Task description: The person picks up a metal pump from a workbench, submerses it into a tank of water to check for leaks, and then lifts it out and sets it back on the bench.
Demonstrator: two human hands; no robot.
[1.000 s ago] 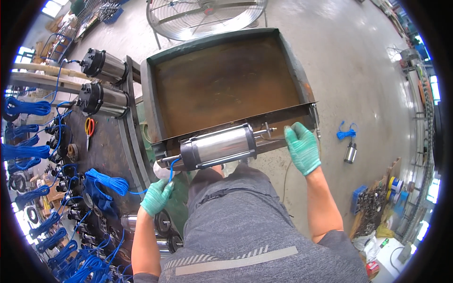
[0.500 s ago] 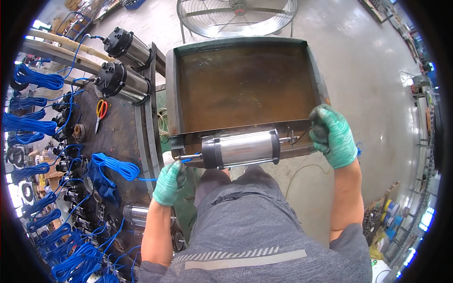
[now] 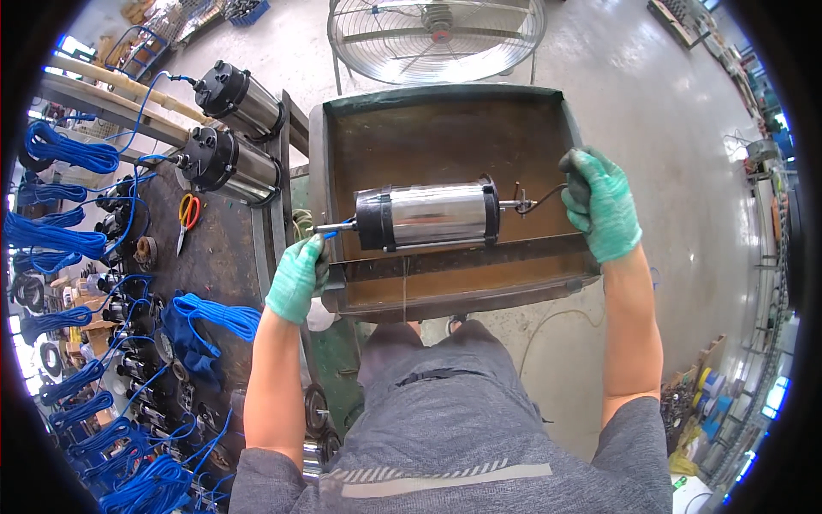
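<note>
A shiny steel pump motor (image 3: 441,216) with black end caps lies level over the brown liquid in an open metal tank (image 3: 318,171), between my two gloved hands. My left hand (image 3: 297,278) is closed at the motor's left end, by a metal rod (image 3: 336,227) and a short piece of blue cable; the fingertips partly hide the grip. My right hand (image 3: 604,206) is closed around the end of a thin dark bent line (image 3: 549,198), which runs to a small fitting (image 3: 521,204) on the motor's right end. A flat dark bar (image 3: 462,255) crosses the tank nearer me.
Left stands a workbench (image 3: 227,257) with two more steel motors (image 3: 244,176), orange-handled scissors (image 3: 187,218) and a blue cable coil (image 3: 218,315). More blue coils (image 3: 68,231) hang farther left. A large round fan (image 3: 438,38) stands beyond the tank.
Both hands have carried the motor away from me, from the tank's near bar to over the liquid. My view has shifted slightly, so the tank sits lower in it.
</note>
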